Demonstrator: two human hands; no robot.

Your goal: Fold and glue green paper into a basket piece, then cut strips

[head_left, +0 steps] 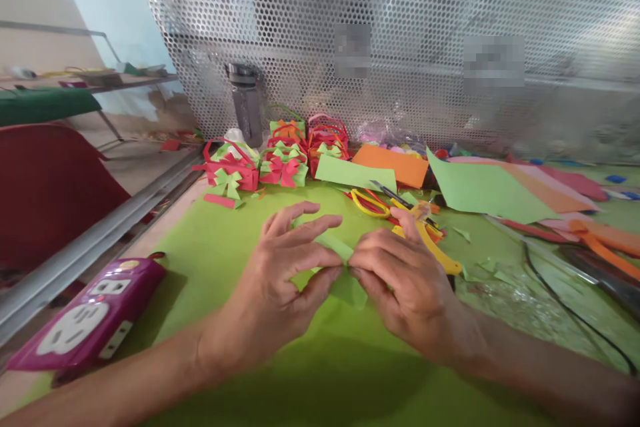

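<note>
Between my two hands is a small piece of light green paper [336, 245], partly hidden behind the fingers. My left hand [293, 273] pinches it between thumb and index finger, with the other fingers raised. From the other side my right hand [407, 280] closes its fingertips on the same paper, right beside the left fingertips. Just past the right hand lie yellow-handled scissors [370, 203] and a yellow tool [440, 250], perhaps a glue gun, partly covered by that hand. The green tabletop [210, 287] is beneath both hands.
Small paper baskets with bows [284, 170] stand at the back, before a grey bottle [245, 103] and a perforated metal panel [300, 7]. Green [490, 187] and orange sheets [393, 163] lie right of them. A purple power strip [100, 313] sits left; a black cable [565, 300] runs right.
</note>
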